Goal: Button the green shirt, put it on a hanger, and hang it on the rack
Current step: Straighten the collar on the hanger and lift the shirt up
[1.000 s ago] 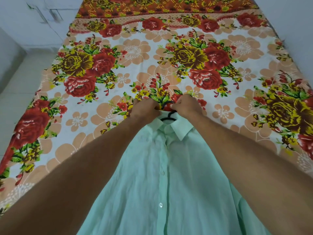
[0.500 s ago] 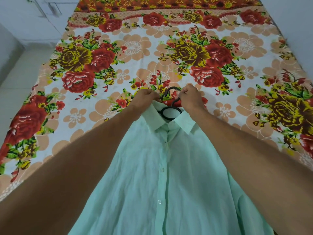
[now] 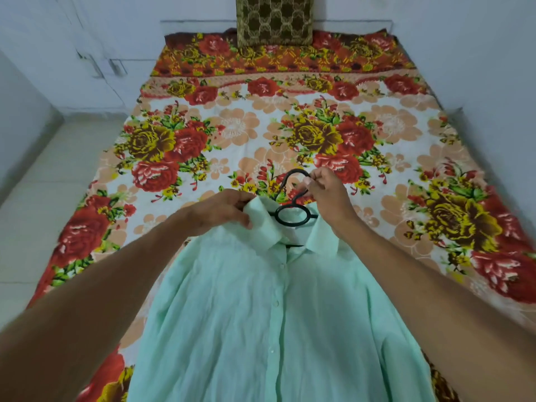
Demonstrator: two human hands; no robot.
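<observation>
Shirt: spread front up on the bed, collar toward the far end, hem out of view. Looks thin, soft and light. Likely to sag, crease or slip off one shoulder if lifted by the cloth, so best carried by the hanger, not the fabric. Hanger: black, already inside the neck, ring and hook poking out above the collar, arms hidden under the cloth. Left hand: fingers clamped on the left collar flap, holding it raised. Right hand: fingers pinched round the hanger neck just below the hook. Buttons: fastened down the front as far as can be seen, collar itself standing open. Rack: not in view
</observation>
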